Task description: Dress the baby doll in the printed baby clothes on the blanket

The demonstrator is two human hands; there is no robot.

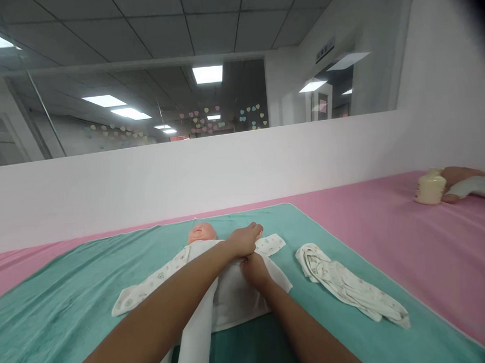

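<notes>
A baby doll (201,233) lies on its back on a teal towel (61,313), dressed in a white patterned garment (150,280) with sleeves spread to both sides. A white cloth (233,297) covers its body. My left hand (246,239) rests on the doll's chest near its shoulder, fingers curled against the cloth. My right hand (254,269) sits just below it, pinching the white cloth.
A crumpled patterned garment (347,284) lies on the towel to the right. A pink sheet (414,236) covers the surface. At far right a cream bottle (431,187) stands beside another doll's limb (468,185). A white wall rises behind.
</notes>
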